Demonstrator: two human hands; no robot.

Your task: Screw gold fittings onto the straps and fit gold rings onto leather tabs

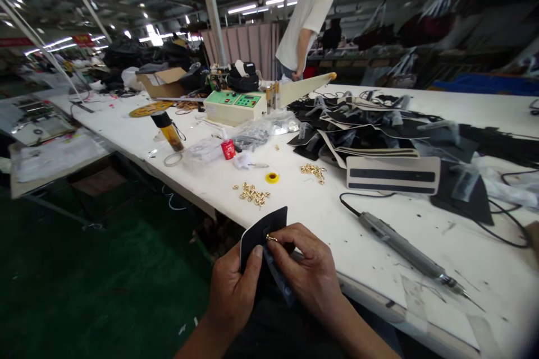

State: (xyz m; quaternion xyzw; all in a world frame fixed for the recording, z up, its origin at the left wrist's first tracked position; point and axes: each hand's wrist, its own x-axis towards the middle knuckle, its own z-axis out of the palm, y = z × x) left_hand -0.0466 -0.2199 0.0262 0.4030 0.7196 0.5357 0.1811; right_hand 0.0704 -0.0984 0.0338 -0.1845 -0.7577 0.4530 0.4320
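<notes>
My left hand (233,286) grips a black panel (273,219) with a pale edge, thumb on its dark face. Between the thumb and forefinger of my right hand (307,263) is a small gold metal fitting (272,238), held against the panel's face. Clear plastic film (280,280) hangs below the panel between my hands. Loose gold fittings lie on the white table in a nearer pile (252,194) and a second pile (314,170) to the right. A yellow ring-shaped roll (272,178) sits between the piles.
A corded electric screwdriver (404,247) lies at the right, its thin bit pointing toward me. Black and beige panels (391,174) are heaped behind it. A red bottle (228,146) stands near a green-topped machine (236,106). Beyond the table, a person in a white shirt (305,17) leans rightward.
</notes>
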